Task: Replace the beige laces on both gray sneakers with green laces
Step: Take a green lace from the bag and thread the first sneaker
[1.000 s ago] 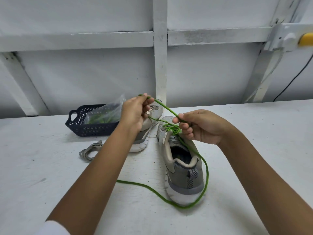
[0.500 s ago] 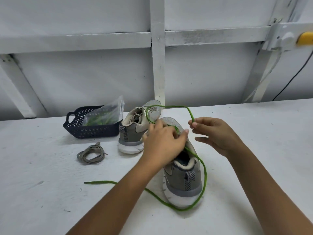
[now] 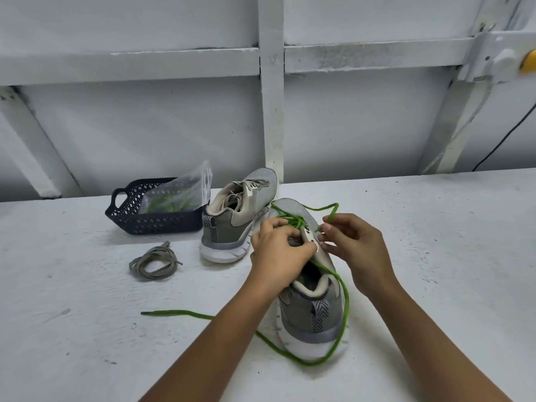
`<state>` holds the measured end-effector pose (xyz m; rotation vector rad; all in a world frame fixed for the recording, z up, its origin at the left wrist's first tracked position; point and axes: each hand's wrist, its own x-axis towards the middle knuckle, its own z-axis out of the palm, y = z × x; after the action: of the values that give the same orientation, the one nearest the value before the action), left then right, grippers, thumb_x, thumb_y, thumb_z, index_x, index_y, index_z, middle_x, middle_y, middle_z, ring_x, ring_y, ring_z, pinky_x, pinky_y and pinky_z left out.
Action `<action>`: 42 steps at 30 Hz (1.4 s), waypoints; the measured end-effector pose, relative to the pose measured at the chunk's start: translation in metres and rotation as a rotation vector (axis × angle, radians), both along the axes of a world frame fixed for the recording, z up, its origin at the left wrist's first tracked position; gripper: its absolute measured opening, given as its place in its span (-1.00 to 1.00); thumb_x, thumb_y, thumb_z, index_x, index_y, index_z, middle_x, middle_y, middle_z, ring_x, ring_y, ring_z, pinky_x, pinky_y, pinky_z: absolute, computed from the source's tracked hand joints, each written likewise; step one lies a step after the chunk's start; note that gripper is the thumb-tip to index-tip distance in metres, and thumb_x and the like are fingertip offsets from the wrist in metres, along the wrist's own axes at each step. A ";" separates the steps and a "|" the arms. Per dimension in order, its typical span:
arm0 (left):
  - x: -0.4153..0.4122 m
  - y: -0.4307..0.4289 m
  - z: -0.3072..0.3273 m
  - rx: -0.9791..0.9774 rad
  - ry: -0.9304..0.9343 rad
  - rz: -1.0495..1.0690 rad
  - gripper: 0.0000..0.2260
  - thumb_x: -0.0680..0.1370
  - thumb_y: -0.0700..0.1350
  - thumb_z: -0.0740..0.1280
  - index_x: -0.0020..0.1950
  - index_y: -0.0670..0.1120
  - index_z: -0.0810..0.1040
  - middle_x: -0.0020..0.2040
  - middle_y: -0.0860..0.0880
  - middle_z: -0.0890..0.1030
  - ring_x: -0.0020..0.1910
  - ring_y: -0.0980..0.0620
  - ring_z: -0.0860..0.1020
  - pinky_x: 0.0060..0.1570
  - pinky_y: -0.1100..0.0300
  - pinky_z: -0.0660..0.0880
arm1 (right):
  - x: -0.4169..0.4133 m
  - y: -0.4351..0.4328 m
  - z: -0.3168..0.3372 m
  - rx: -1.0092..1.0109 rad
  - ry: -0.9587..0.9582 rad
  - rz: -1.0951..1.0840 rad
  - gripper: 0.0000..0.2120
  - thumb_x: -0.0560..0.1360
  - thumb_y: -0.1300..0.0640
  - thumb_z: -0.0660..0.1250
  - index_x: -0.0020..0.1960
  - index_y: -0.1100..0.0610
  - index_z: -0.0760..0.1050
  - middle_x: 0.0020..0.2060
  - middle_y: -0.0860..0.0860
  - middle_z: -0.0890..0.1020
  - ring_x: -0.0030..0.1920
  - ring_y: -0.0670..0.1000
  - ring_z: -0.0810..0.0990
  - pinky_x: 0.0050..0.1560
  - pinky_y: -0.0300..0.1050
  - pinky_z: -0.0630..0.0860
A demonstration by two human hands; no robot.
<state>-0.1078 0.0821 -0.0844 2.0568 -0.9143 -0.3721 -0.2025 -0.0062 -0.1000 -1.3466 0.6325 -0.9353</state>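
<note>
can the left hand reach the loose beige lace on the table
Probably yes: the beige lace lies bare on the table, left of the left hand, nothing between them, though that hand is gripping the near sneaker.

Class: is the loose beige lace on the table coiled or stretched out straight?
Coiled: the beige lace lies bunched in loose loops on the table, one end poking out.

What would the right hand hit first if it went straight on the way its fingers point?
Most likely the near sneaker's eyelet flap, just ahead of the right hand; the left hand grips it just beyond. Depth is hard to judge.
</note>
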 end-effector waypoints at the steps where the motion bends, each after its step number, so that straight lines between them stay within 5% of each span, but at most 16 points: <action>1: 0.000 0.000 -0.001 -0.005 0.010 0.000 -0.84 0.48 -0.01 0.36 0.00 -0.02 0.64 0.21 0.10 0.31 0.33 0.02 0.22 0.14 0.30 0.14 | 0.000 0.001 -0.001 -0.028 0.008 -0.009 -0.87 0.48 0.36 0.33 -0.14 0.16 0.55 -0.33 -0.01 0.66 -0.29 -0.09 0.65 -0.23 -0.23 0.60; 9: 0.002 -0.002 -0.005 -0.004 -0.019 -0.019 -0.83 0.48 0.01 0.36 0.01 -0.01 0.62 0.13 0.15 0.26 0.31 0.04 0.24 0.15 0.30 0.15 | 0.005 0.001 -0.005 -0.191 0.100 -0.078 -0.83 0.45 0.31 0.40 -0.21 0.06 0.56 -0.29 0.01 0.68 -0.26 -0.07 0.63 -0.13 -0.11 0.58; 14: 0.003 -0.003 -0.008 0.031 -0.119 -0.037 -0.80 0.53 -0.02 0.27 0.11 0.01 0.60 0.28 0.07 0.28 0.34 0.03 0.19 0.30 0.18 0.18 | 0.003 -0.002 -0.006 -0.201 0.137 -0.069 -0.85 0.43 0.29 0.42 -0.23 0.07 0.57 -0.33 -0.02 0.66 -0.27 -0.09 0.60 -0.13 -0.03 0.56; 21: 0.006 -0.004 -0.005 0.130 -0.244 -0.076 -0.77 0.56 0.02 0.25 0.17 0.02 0.55 0.35 0.03 0.23 0.38 -0.01 0.18 0.33 0.08 0.23 | 0.006 -0.001 -0.009 -0.212 0.185 -0.039 -0.88 0.46 0.28 0.40 -0.20 0.09 0.61 -0.33 -0.08 0.67 -0.25 -0.14 0.61 -0.15 -0.23 0.52; 26: 0.006 -0.005 -0.002 0.172 -0.275 -0.084 -0.76 0.56 0.03 0.23 0.18 0.02 0.54 0.36 0.02 0.23 0.38 -0.03 0.18 0.33 0.06 0.21 | 0.007 -0.005 -0.012 -0.134 0.205 -0.014 -0.94 0.46 0.32 0.37 -0.15 0.26 0.62 -0.24 0.13 0.67 -0.18 0.00 0.61 -0.05 -0.05 0.53; 32: 0.008 -0.007 -0.002 0.189 -0.355 -0.074 -0.77 0.56 0.00 0.20 0.14 -0.01 0.53 0.30 -0.01 0.31 0.32 -0.07 0.25 0.26 0.03 0.29 | 0.007 0.000 -0.011 -0.174 0.234 0.050 -0.85 0.52 0.20 0.33 -0.16 0.19 0.64 -0.26 0.08 0.67 -0.20 -0.03 0.60 -0.10 -0.09 0.50; 39: 0.015 -0.010 -0.014 -0.092 -0.355 -0.100 -0.93 0.52 -0.12 0.29 -0.11 -0.10 0.53 0.17 -0.03 0.37 0.24 -0.02 0.35 0.23 0.10 0.33 | 0.006 0.003 -0.010 -0.043 0.164 0.108 -0.91 0.48 0.25 0.37 -0.04 0.24 0.61 -0.11 0.26 0.65 -0.14 -0.02 0.59 -0.04 -0.07 0.53; 42: 0.017 -0.004 -0.013 -0.328 -0.330 -0.105 -0.86 0.50 -0.26 0.30 -0.21 -0.08 0.41 0.10 0.00 0.35 0.16 0.06 0.41 0.17 0.42 0.26 | 0.007 0.000 -0.011 0.021 0.149 0.121 -0.91 0.48 0.25 0.37 -0.07 0.25 0.61 -0.07 0.21 0.66 -0.09 0.01 0.59 0.00 -0.07 0.51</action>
<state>-0.0908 0.0778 -0.0978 1.7979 -1.1970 0.0668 -0.1960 -0.0062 -0.1115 -1.4283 0.6640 -0.7339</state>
